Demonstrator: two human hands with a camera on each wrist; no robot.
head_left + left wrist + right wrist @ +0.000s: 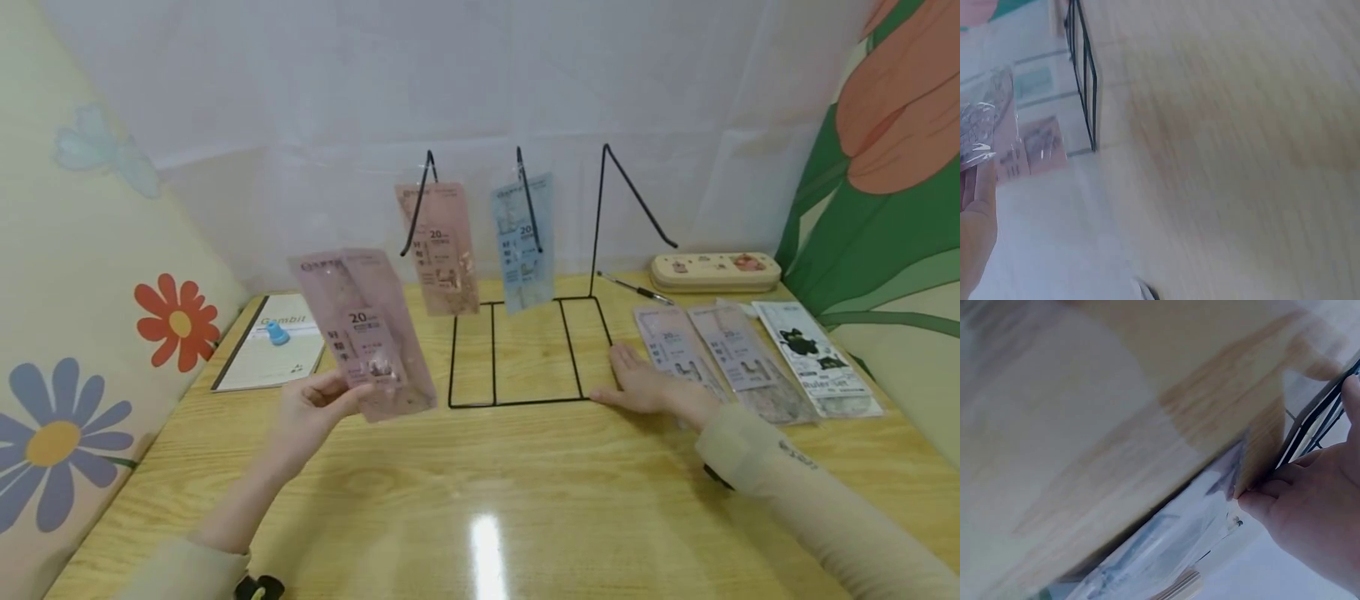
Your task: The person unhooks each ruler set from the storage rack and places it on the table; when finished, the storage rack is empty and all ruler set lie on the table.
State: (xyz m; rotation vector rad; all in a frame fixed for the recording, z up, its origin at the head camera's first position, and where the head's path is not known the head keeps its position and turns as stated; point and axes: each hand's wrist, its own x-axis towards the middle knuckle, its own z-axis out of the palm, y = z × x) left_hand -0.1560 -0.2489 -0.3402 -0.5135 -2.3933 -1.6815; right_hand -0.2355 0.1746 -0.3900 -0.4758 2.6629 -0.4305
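My left hand (318, 421) pinches the lower left part of a pink plastic packet (375, 333) printed with "20". It is raised, tilted, to the left of a black wire rack (525, 403). On the rack's left hook hangs another pink packet (453, 287), and a blue packet (517, 279) is on the middle hook. The right hook (637, 197) carries nothing. My right hand (648, 383) holds the rack's front right base corner, with the thumb (1352, 400) at the wire in the right wrist view and the fingertips down at the table.
Two purplish packets (757, 367) and a ruler set packet (821, 358) lie on the right, beside my right forearm. Behind them are a pen (637, 289) and a cream pencil case (716, 273). A notebook (262, 358) with a small blue object (277, 333) lies on the left.
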